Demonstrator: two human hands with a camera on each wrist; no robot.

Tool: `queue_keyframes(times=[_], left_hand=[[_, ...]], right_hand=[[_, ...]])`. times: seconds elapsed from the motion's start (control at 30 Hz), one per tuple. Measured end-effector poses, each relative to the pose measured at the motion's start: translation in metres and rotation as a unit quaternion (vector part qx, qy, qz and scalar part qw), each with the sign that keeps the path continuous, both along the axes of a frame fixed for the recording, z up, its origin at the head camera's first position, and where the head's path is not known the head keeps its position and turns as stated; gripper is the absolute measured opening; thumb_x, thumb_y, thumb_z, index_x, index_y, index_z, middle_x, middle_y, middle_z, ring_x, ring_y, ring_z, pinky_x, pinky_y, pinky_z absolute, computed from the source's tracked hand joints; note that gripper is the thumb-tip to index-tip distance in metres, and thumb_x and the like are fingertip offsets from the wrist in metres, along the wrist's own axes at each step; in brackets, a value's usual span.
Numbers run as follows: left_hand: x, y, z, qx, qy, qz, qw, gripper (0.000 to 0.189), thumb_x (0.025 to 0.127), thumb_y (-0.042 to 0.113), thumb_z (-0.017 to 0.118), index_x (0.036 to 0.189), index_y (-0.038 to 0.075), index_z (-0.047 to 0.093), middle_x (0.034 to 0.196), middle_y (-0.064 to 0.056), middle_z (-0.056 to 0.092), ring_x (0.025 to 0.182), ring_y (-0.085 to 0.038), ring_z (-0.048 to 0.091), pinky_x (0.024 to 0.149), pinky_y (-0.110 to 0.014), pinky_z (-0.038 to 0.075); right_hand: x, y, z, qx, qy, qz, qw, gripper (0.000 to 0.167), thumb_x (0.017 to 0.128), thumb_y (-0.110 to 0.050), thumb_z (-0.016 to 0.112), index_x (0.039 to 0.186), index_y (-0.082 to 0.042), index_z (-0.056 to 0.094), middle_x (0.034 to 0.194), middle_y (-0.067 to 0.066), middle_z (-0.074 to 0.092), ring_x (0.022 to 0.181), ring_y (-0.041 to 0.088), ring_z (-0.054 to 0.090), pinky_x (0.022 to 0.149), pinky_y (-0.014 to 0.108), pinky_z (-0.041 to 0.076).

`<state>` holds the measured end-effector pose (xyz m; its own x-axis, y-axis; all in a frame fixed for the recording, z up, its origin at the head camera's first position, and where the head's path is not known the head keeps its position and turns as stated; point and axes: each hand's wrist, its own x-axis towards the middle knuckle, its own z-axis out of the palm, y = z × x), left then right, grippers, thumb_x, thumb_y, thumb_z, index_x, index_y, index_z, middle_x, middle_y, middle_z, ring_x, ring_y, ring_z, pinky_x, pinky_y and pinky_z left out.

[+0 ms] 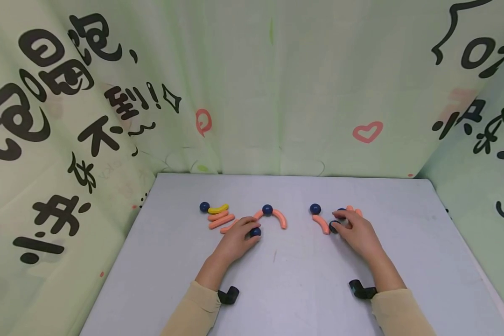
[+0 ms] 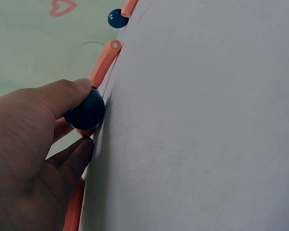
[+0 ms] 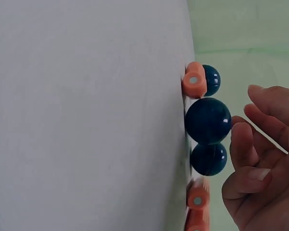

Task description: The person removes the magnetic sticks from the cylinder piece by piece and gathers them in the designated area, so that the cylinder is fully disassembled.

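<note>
My left hand (image 1: 235, 238) pinches a glossy dark blue ball (image 2: 86, 109) between thumb and fingers, just above or on the table; the head view cannot settle which. Behind it, another blue ball (image 1: 267, 210) has a curved orange rod (image 1: 280, 218) against its right side. My right hand (image 3: 267, 159) has loosely bent fingers beside a blue ball (image 3: 208, 120), with a narrow gap to it in the right wrist view. A second blue ball (image 3: 209, 159) sits close by. To their left, a curved orange rod (image 1: 320, 224) reaches toward a further blue ball (image 1: 315, 208).
At the left lie several orange rods (image 1: 221, 221), a curved yellow rod (image 1: 218, 209) and a blue ball (image 1: 204, 206). More orange rods (image 1: 358, 212) lie behind the right hand. The white table (image 1: 294, 289) meets a printed green curtain (image 1: 252, 93) at its back edge.
</note>
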<state>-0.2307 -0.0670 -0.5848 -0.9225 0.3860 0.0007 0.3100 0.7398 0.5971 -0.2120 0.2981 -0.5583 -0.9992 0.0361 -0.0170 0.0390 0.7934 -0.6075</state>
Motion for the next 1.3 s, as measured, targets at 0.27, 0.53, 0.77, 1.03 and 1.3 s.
queue_keyframes(times=[0.27, 0.53, 0.77, 1.03, 1.3], left_hand=[[0.0, 0.0, 0.0, 0.0, -0.002, 0.002, 1.0, 0.042, 0.095, 0.038, 0.066, 0.134, 0.023, 0.062, 0.147, 0.003, 0.049, 0.135, -0.018, 0.049, 0.11, -0.039, 0.045], [-0.001, 0.001, -0.002, 0.0, -0.005, -0.003, 1.0, 0.043, 0.096, 0.039, 0.064, 0.136, 0.024, 0.061, 0.148, 0.003, 0.048, 0.137, -0.018, 0.047, 0.111, -0.039, 0.044], [-0.002, 0.0, -0.002, -0.006, -0.009, -0.005, 0.9999, 0.044, 0.096, 0.039, 0.064, 0.137, 0.024, 0.059, 0.149, 0.003, 0.047, 0.138, -0.018, 0.046, 0.112, -0.039, 0.043], [-0.001, 0.001, -0.001, -0.005, -0.004, -0.005, 1.0, 0.043, 0.096, 0.038, 0.064, 0.136, 0.023, 0.06, 0.148, 0.002, 0.048, 0.137, -0.019, 0.047, 0.111, -0.04, 0.043], [-0.001, 0.001, 0.001, -0.003, -0.006, -0.001, 1.0, 0.042, 0.095, 0.038, 0.066, 0.134, 0.022, 0.062, 0.147, 0.001, 0.049, 0.136, -0.019, 0.048, 0.111, -0.041, 0.043]], right_hand=[[-0.008, -0.016, 0.013, -0.01, 0.018, 0.021, 0.9996, 0.041, 0.097, -0.04, 0.062, 0.13, -0.017, 0.062, 0.093, 0.007, 0.059, 0.077, 0.018, 0.045, 0.069, 0.031, 0.035], [-0.02, -0.044, 0.027, -0.041, -0.016, 0.054, 0.9976, 0.043, 0.096, -0.04, 0.063, 0.133, -0.018, 0.059, 0.102, 0.006, 0.065, 0.072, 0.018, 0.057, 0.063, 0.03, 0.048], [-0.035, -0.075, 0.024, -0.027, -0.012, 0.105, 0.994, 0.039, 0.096, -0.033, 0.065, 0.13, -0.014, 0.062, 0.121, 0.007, 0.065, 0.093, 0.02, 0.055, 0.075, 0.03, 0.047], [-0.052, -0.098, 0.011, -0.021, -0.054, 0.124, 0.9906, 0.039, 0.097, -0.037, 0.062, 0.131, -0.017, 0.062, 0.123, 0.005, 0.067, 0.099, 0.021, 0.059, 0.082, 0.036, 0.051], [-0.067, -0.116, 0.005, -0.029, -0.093, 0.119, 0.9882, 0.041, 0.097, -0.044, 0.06, 0.131, -0.021, 0.061, 0.123, 0.003, 0.064, 0.111, 0.026, 0.058, 0.093, 0.045, 0.051]])
